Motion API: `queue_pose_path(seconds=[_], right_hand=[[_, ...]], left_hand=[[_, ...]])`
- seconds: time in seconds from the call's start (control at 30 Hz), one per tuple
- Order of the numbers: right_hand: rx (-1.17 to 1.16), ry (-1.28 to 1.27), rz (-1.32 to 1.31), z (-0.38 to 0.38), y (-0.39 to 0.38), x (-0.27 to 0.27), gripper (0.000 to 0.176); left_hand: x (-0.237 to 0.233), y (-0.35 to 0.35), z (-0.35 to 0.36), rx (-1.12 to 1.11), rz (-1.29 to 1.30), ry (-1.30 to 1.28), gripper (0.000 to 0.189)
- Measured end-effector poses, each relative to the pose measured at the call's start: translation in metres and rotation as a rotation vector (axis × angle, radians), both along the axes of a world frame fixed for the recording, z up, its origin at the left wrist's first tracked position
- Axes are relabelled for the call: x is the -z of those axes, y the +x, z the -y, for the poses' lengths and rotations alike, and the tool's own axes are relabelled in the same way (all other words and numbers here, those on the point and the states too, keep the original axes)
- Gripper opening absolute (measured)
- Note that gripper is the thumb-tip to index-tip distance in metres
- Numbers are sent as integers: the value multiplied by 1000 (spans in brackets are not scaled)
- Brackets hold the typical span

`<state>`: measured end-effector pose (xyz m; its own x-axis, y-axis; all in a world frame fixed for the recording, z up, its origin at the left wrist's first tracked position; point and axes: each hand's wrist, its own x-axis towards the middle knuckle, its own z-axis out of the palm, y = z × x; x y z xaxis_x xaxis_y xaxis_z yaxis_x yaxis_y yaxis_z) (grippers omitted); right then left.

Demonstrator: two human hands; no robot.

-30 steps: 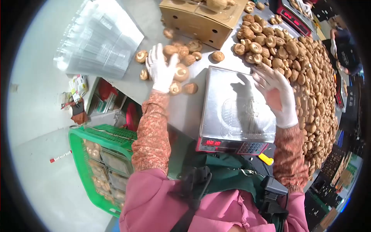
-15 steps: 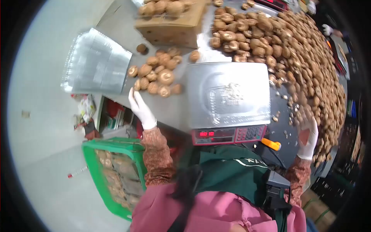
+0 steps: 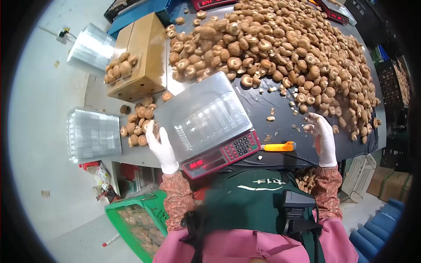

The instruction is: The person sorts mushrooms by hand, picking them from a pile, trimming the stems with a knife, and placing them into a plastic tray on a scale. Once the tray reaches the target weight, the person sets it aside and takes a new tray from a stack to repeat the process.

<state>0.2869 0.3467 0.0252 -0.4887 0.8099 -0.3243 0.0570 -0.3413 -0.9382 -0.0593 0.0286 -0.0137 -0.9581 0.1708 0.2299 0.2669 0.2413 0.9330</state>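
Note:
My left hand (image 3: 161, 151), in a white glove, is open with thumb and fingers apart, between a small group of brown mushrooms (image 3: 139, 117) and the left edge of the scale (image 3: 206, 114). Its fingertips are close to the nearest mushrooms. The scale's red display is lit, and what looks like a clear plastic tray (image 3: 180, 135) lies on its metal pan. My right hand (image 3: 323, 138), also gloved, hovers over the black tabletop by the near edge of the large mushroom heap (image 3: 280, 41). Its fingers are bent but apart, and I see nothing held in them.
Stacked clear trays (image 3: 94, 133) stand at the left; behind them a cardboard box (image 3: 147, 57) carries a filled tray of mushrooms (image 3: 120, 69). An orange-handled tool (image 3: 280, 147) and stem scraps (image 3: 271, 118) lie right of the scale. A green crate (image 3: 155, 204) is below left.
The view has turned, so the scale appears tilted and further left. My right hand has drawn back from the mushroom heap. My left hand is now nearer the scale's edge.

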Motion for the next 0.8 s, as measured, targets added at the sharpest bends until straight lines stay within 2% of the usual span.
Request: queue_pose_path(seconds=[0.13, 0.33, 0.4, 0.53, 0.63, 0.73, 0.8], right_hand=[[36, 63, 89, -10, 37, 1, 42], [90, 71, 122, -29, 83, 20, 39], [96, 69, 133, -35, 87, 22, 38], [81, 67, 122, -49, 81, 23, 35], [40, 71, 120, -70, 65, 30, 33], [-50, 198, 193, -92, 44, 40, 33], [-88, 396, 211, -108, 31, 55, 33]], left_hand=[[-5, 18, -38, 80, -121, -102, 40], [-26, 58, -107, 237, -83, -36, 42], [-33, 75, -129, 300, -59, -28, 43], [-45, 107, -160, 467, -257, -251, 45], [-44, 126, -172, 566, -212, -251, 47], [-40, 142, -183, 645, -184, -255, 49], [-38, 153, -189, 679, -167, -276, 49]])
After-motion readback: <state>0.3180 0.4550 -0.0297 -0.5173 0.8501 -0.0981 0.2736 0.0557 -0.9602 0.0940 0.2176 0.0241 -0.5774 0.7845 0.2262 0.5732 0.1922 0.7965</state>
